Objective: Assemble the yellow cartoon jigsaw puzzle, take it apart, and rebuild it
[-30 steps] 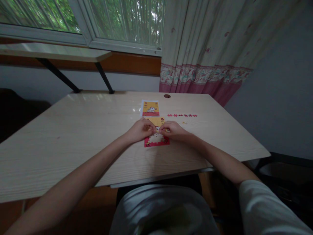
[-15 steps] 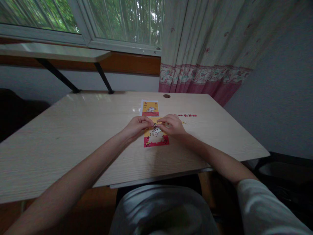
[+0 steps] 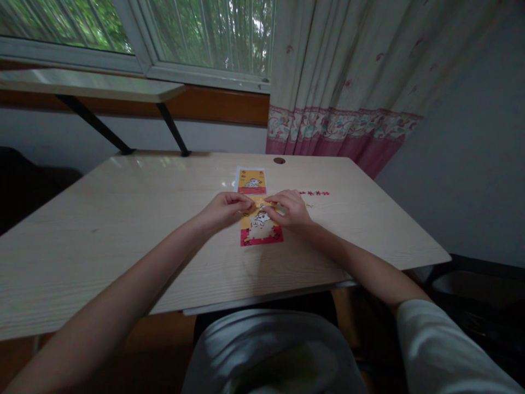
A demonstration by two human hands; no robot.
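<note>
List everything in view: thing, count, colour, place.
Puzzle: one, yellow and red, centre
Picture card: one, yellow and red, beyond puzzle
Loose pieces: several, red, right of picture card
Small piece: at least one, yellow, right of puzzle
Desk: one, pale, centre
Shelf: one, pale, back left
Window: one, grey frame, back left
Curtain: one, cream and pink, back right
Shirt: one, pale, bottom
Left hand: one, bare, puzzle's left
Right hand: one, bare, puzzle's right

A broad bare stretch of bench runs from the left edge to the left forearm. Between the forearms, the near edge opens up to a puzzle, where the left hand and right hand block passage. Two shelf legs obstruct the far edge's left part.
</note>
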